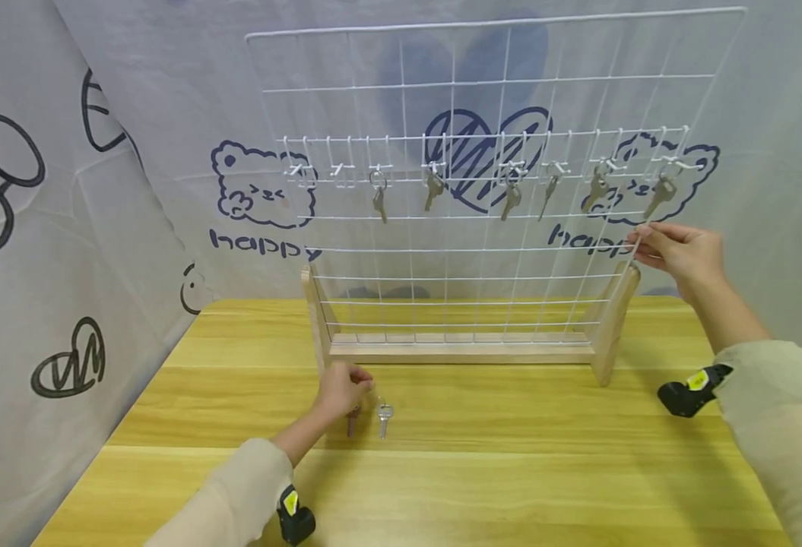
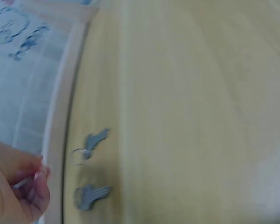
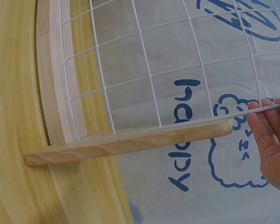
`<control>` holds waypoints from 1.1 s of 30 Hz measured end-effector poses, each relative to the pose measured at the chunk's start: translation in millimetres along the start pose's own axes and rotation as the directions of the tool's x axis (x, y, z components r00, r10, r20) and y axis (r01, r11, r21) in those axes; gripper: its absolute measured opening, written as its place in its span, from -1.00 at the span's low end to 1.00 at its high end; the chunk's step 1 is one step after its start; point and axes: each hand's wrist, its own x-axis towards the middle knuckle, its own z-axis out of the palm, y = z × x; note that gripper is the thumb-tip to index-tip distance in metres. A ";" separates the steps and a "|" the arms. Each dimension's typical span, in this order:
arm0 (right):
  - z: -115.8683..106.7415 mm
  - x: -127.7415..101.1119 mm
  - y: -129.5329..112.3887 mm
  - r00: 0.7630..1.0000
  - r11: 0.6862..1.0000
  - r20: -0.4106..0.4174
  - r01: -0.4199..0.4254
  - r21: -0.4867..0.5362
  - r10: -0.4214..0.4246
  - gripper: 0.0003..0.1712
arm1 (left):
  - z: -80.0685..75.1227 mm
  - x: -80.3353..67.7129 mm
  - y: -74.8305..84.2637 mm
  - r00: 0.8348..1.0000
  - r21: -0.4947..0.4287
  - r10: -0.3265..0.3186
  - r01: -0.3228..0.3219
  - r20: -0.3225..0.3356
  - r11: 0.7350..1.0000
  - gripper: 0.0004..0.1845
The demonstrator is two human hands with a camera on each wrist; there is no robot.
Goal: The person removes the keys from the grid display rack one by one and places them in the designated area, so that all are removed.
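Observation:
My right hand (image 1: 681, 254) grips the right edge wire of a white wire grid panel (image 1: 454, 249), just above the end of its wooden stand (image 3: 130, 145). In the right wrist view, fingers and thumb curl about that edge wire. My left hand (image 1: 340, 389) hovers low in front of the stand, fingers loosely bent and tips close together, with nothing visible between them. Right by it, two keys lie on the table: a silver key (image 1: 385, 414) with a ring, and a darker key (image 1: 351, 422) partly behind the fingers. The left wrist view is blurred.
White hooks run along the panel; several carry keys, such as a key (image 1: 379, 205) toward the left and a key (image 1: 660, 196) at the far right. Two hooks at the left, including one hook (image 1: 341, 173), bear no key. A printed cloth (image 1: 147, 228) hangs behind the wooden table (image 1: 483, 471).

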 end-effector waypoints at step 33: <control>-0.4 0.2 0.7 1.000 1.000 0.024 0.010 0.019 -0.010 -0.83 | -108.7 68.7 152.1 0.906 -0.557 -0.002 -0.258 -0.423 0.789 -0.73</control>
